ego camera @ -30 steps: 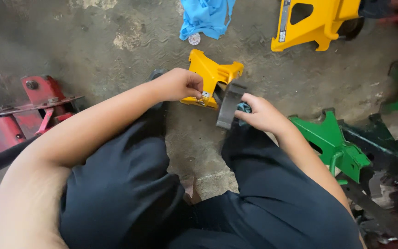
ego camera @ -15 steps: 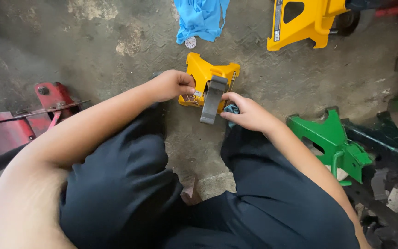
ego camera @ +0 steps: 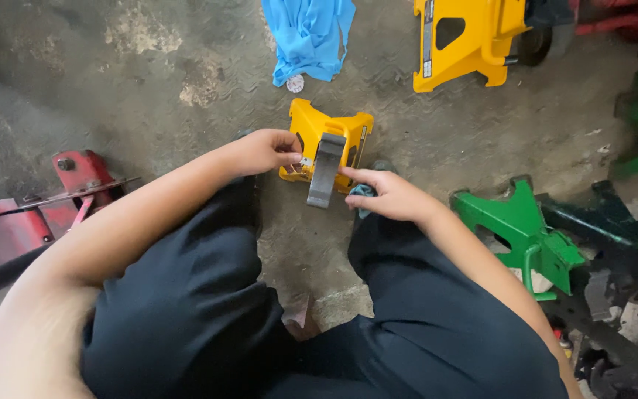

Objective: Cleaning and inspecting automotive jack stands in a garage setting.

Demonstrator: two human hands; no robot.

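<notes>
Here, stand: yellow jack stand [ego camera: 311,129] lay on the floor [ego camera: 149,81], between both hands.
Bar: grey ratchet bar [ego camera: 326,170], long axis toward the knees.
Left hand [ego camera: 263,150]: fingers pinched at stand's left side.
Right hand [ego camera: 387,196]: fingers narrow, touched bar's right edge.

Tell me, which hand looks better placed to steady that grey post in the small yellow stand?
Probably the right hand: its fingers already touch the side of the grey ratchet post. The left hand pinches at the yellow jack stand base beside it.
</notes>
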